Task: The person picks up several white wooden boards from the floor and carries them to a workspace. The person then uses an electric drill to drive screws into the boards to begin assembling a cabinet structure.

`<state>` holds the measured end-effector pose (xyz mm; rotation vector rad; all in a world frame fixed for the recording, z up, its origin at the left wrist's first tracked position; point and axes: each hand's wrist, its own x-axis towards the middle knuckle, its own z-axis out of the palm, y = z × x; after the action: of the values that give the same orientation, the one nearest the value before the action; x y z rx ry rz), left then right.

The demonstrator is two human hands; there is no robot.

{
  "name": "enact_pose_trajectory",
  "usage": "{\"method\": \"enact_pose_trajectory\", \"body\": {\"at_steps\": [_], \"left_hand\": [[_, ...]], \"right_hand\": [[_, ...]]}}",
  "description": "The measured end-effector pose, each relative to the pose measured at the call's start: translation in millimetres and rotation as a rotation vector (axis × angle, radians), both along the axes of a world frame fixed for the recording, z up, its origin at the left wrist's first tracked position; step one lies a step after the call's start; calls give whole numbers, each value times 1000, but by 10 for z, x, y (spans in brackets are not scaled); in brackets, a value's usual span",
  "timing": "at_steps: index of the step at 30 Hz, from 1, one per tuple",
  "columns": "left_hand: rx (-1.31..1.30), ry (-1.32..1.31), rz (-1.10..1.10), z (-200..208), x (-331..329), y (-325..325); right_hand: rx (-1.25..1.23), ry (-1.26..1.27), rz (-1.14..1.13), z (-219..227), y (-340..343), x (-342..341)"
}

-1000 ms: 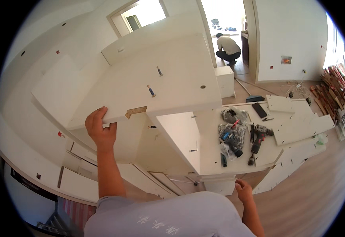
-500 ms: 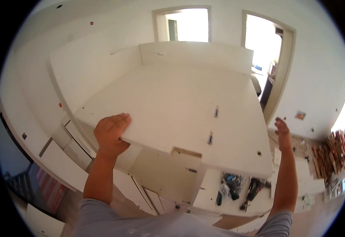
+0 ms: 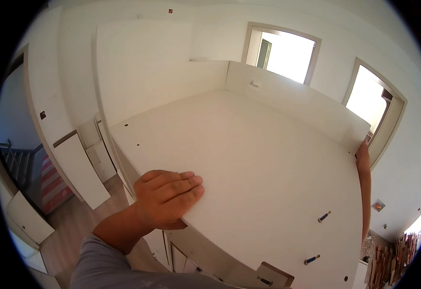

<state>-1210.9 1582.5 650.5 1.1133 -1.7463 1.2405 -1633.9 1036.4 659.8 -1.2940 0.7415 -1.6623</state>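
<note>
A large white cabinet carcass (image 3: 263,159), made of joined boards, spreads before me with its broad panel facing up. My left hand (image 3: 169,197) grips the near left edge of that panel. Its fingers lie close together on the top face, and the thumb is mostly hidden at the edge. My right arm stretches along the right side. At the far right corner, my right hand (image 3: 363,150) is closed at the end of the upright back board (image 3: 297,103), its fingers partly hidden. Two metal connecting bolts (image 3: 324,216) stick up from the panel at the right.
A tall white board (image 3: 143,67) rises at the left of the cabinet. White boards (image 3: 80,168) lean by the doorway at left, with stairs (image 3: 18,164) beyond. Wood strips (image 3: 395,260) are heaped at lower right. Two bright openings (image 3: 287,55) pierce the far wall.
My right hand has moved from the open air to the cabinet's far right corner. The view has turned left and come closer, so the tools at lower right are out of sight.
</note>
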Motion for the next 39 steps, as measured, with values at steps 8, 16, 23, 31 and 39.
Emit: {"method": "enact_pose_trajectory", "body": {"at_steps": [8,16,23,31,39], "left_hand": [[-22,22,-8,-56,-18,-21],[-45,47,-14,-57,-74,-36],[-64,58,-15,-136,-111,-36],[-33,119,-59,-333,25,15],[-98,178,51,-534,116,-37]], "right_hand": [[183,115,90,-1291,1019,171],[292,43,29,-1915,1915,-494],[416,-143,127,-3256,2961,-842],[1242,356,195,-5539,7224,-1492],[1245,1124,91,-6024,8949,-2525]]}}
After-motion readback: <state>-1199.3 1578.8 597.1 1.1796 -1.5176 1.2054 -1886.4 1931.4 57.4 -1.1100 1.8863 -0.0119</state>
